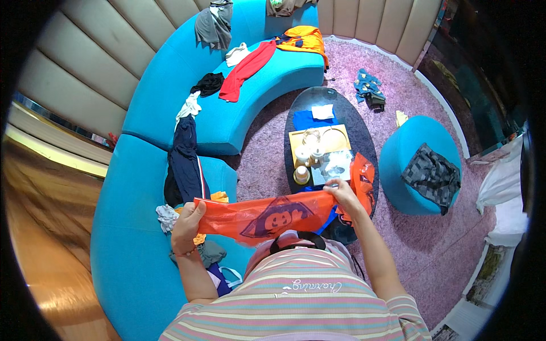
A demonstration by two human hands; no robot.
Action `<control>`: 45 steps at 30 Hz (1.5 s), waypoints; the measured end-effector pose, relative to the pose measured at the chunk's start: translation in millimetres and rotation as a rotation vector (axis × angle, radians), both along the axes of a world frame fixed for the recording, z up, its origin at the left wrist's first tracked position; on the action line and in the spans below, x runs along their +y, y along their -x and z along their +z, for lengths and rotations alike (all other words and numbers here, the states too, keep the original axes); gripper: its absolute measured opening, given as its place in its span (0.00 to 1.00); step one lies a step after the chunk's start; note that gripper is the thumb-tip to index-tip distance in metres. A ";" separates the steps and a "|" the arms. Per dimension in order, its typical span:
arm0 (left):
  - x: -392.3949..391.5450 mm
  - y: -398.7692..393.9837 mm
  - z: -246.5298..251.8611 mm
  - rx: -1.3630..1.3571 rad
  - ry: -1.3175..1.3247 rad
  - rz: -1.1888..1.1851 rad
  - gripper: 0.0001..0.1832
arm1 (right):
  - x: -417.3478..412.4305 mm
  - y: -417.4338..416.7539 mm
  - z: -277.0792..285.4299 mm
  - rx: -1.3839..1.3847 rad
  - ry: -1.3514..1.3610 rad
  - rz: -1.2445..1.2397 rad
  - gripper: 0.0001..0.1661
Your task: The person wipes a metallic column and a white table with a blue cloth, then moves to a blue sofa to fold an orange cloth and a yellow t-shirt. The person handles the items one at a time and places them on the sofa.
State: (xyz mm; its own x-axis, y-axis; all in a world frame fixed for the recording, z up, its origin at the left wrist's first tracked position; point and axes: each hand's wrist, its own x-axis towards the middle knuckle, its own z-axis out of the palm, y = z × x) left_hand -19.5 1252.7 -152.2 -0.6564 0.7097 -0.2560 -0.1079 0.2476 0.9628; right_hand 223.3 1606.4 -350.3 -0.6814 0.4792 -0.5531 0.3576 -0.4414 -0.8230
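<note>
An orange-red plastic bag [264, 215] with a dark printed figure is stretched flat across my front. My left hand [186, 223] grips its left end, thumb on top. At the other end my right hand [342, 195] pinches the bag's upper corner between thumb and fingers. Just beyond my right hand, another orange-red plastic bag [362, 174] lies crumpled at the right side of the oval dark glass table [364, 128]. A clear plastic package [332, 166] rests close to my right fingertips.
A wooden tray [342, 133] on the table bears white cups [303, 154]. The curved blue sofa [140, 204] holds navy trousers [186, 160], a red garment [247, 72] and an orange jacket [300, 39]. A checked cloth [433, 177] drapes a blue pouf [394, 162]. A blue garment [367, 85] lies on the pink carpet [409, 100].
</note>
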 end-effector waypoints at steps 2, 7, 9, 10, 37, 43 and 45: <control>4.4 -1.9 4.5 -0.007 -0.012 0.063 0.28 | 3.1 0.6 -8.9 0.103 0.118 -0.215 0.14; 15.8 -10.7 10.8 -0.014 -0.143 0.283 0.26 | 1.7 0.7 30.9 0.324 0.511 -0.231 0.17; 24.5 -10.4 12.3 -0.069 -0.155 0.325 0.26 | -3.8 2.7 33.6 0.327 0.362 -0.141 0.16; 24.4 -6.6 9.2 -0.075 -0.168 0.311 0.26 | -5.6 2.8 34.7 0.302 0.205 -0.106 0.17; 31.8 -2.3 13.2 -0.240 -0.314 0.427 0.26 | -17.1 34.6 45.9 0.442 0.363 -0.247 0.29; 19.7 6.8 7.9 -0.158 -0.245 0.372 0.28 | -21.4 44.5 16.8 0.323 -0.225 -0.207 0.22; 19.1 5.7 8.7 -0.139 -0.236 0.376 0.27 | -16.6 43.3 13.9 0.381 -0.135 -0.240 0.22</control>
